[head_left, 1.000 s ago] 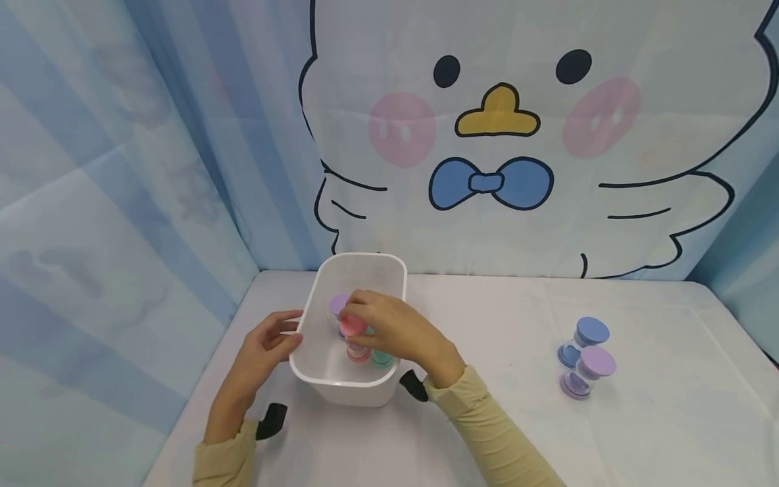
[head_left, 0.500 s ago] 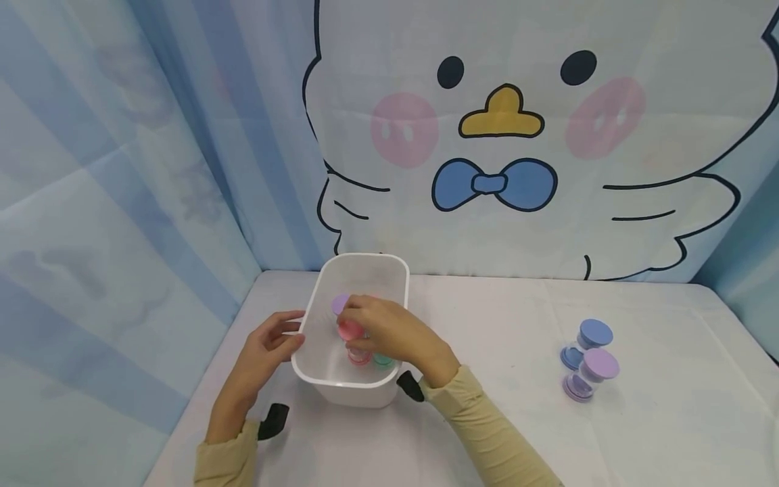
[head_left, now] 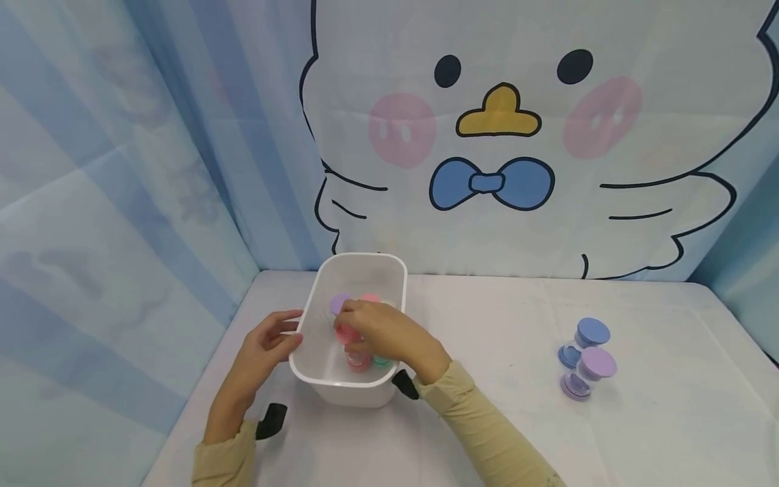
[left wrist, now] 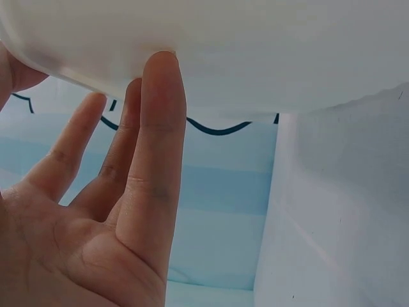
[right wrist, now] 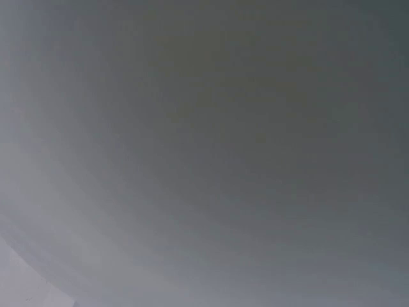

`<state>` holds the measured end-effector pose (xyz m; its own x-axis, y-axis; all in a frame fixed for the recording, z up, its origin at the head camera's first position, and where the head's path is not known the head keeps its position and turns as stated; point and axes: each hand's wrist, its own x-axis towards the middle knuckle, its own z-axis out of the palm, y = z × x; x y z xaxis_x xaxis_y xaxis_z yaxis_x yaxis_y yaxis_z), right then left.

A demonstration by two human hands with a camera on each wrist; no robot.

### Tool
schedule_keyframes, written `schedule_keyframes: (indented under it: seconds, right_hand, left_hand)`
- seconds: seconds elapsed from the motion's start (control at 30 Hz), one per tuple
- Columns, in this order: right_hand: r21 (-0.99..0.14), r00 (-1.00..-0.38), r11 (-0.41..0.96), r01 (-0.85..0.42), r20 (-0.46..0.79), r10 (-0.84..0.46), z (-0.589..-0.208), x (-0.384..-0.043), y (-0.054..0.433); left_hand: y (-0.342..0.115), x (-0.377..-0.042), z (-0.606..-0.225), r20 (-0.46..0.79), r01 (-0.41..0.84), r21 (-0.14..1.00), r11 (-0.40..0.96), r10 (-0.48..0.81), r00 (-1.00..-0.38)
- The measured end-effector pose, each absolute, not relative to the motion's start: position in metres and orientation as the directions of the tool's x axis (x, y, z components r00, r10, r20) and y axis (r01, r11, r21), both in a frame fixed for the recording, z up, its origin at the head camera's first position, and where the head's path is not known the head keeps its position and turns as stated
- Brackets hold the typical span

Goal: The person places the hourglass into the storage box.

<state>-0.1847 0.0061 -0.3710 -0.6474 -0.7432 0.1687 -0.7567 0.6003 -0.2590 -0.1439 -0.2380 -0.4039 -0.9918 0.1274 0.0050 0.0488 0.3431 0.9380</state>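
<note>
A white plastic bin (head_left: pixel 310 372) stands at the left of the table with several small hourglasses inside. My right hand (head_left: pixel 389 331) reaches in over the bin's right side and pinches the red-pink cap of a pink hourglass (head_left: pixel 348 334) between thumb and fingers. Behind that hand show a purple cap (head_left: pixel 339 303) and a second pink cap (head_left: pixel 369 297); the green base (head_left: pixel 382 362) of another hourglass peeks out below it. My left hand (head_left: pixel 262 348) touches the bin's left side, its fingers (left wrist: pixel 160 121) extended against the outer wall. A blurred pale surface fills the right wrist view.
At the right of the white table (head_left: pixel 487 406) stand two more hourglasses, one blue (head_left: pixel 592 331) and one purple (head_left: pixel 596 363), close together. A cartoon-printed curtain (head_left: pixel 499 237) hangs along the table's back edge, and a blue striped one (head_left: pixel 122 237) along the left.
My right hand has shifted slightly left and toward me inside the bin, still pinching the pink hourglass. A second pink cap now shows behind the knuckles. The left hand stays at the bin.
</note>
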Motion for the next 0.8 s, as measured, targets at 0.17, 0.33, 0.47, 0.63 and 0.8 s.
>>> schedule_keyframes:
  seconds: [0.17, 0.33, 0.47, 0.63, 0.8]
  right_hand:
    - [-0.272, -0.666, 0.619, -0.737, 0.135, -0.734, -0.3714, -0.1847, 0.0047]
    - [-0.286, -0.677, 0.627, -0.725, 0.127, -0.725, -0.3724, -0.1849, 0.0050]
    - [-0.285, -0.681, 0.632, -0.721, 0.122, -0.722, -0.3720, -0.1857, 0.0060]
    - [-0.305, -0.674, 0.619, -0.724, 0.125, -0.728, -0.3698, -0.1863, 0.0079]
    - [-0.341, -0.659, 0.585, -0.736, 0.165, -0.734, -0.3645, -0.1850, 0.0136]
  left_hand:
    - [-0.2381, -0.1440, -0.4033, 0.000, 0.044, 0.937, 0.345, 0.127, -0.992]
    - [-0.2375, -0.1437, -0.4018, 0.004, 0.048, 0.939, 0.340, 0.131, -0.991]
    - [-0.2364, -0.1440, -0.4006, 0.004, 0.048, 0.939, 0.340, 0.130, -0.992]
    - [-0.2365, -0.1438, -0.4012, 0.001, 0.046, 0.935, 0.351, 0.125, -0.992]
    - [-0.2368, -0.1438, -0.4028, 0.002, 0.047, 0.938, 0.344, 0.129, -0.992]
